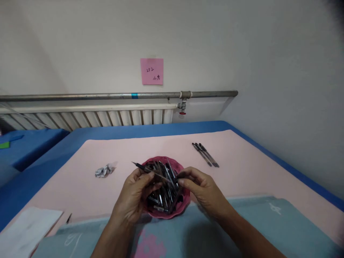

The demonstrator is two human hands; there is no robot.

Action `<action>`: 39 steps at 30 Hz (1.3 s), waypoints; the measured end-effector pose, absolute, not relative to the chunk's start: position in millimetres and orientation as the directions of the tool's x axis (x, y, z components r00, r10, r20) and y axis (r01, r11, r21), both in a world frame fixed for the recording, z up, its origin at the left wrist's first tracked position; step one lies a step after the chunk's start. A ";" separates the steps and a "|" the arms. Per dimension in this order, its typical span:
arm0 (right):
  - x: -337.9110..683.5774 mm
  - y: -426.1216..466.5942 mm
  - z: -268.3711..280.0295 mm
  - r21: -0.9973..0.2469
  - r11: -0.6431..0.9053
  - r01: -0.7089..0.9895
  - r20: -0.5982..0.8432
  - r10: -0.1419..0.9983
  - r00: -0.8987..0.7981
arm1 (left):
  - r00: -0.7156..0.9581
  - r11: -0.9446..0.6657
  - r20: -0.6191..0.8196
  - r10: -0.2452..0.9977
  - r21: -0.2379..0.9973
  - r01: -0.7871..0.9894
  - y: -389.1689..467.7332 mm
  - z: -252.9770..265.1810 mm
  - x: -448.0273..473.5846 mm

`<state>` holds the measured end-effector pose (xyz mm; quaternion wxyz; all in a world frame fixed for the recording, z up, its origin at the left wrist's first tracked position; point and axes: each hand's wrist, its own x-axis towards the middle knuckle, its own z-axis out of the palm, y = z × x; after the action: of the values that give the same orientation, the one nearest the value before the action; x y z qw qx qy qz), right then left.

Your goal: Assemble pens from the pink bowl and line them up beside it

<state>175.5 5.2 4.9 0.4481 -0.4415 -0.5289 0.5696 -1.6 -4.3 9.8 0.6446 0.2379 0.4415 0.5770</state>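
Observation:
Over a pink basket [185,206] full of pen parts, both hands are held close together. Between thumb and fingers, my left hand [137,190] pinches a pen [141,167] whose dark pointed tip faces up and left; its clear, thin body slants toward the right hand. My right hand [200,188] is closed, thumb against fingers, at the other end of the pen; a small dark piece shows at its fingertips, too unclear to name. Below the hands, clear barrels and dark pieces [163,199] lie jumbled in the basket.
Three pens [205,154] lie side by side at the back right of the pink table cover [242,165]. Left of the basket is a crumpled paper ball [105,170]. White paper [29,229] and a small dark object [69,218] lie front left. A blue-green cloth [255,215] covers the near edge.

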 end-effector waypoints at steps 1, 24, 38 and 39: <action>174.0 4.7 4.4 -0.996 -0.047 -0.072 -0.033 0.982 -0.188 | -0.059 0.211 -0.288 0.956 0.813 -0.543 -4.3 9.6 -1.3; 179.1 0.2 0.1 -0.749 0.434 0.500 0.353 0.901 -0.252 | -0.118 0.201 -0.302 0.946 0.832 -0.518 -6.1 7.6 8.0; 177.7 -1.8 0.5 -0.749 0.479 0.457 0.325 0.867 -0.377 | -0.136 0.152 -0.251 0.958 0.853 -0.500 -9.2 6.6 11.7; 177.1 -2.0 1.3 -0.787 0.443 0.429 0.292 0.880 -0.374 | -0.133 0.152 -0.248 0.960 0.854 -0.497 -9.4 6.9 11.4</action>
<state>177.1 -2.0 1.3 0.3626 -0.4262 -0.7682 0.3110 11.4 -9.4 6.9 0.6075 0.2543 0.4548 0.5995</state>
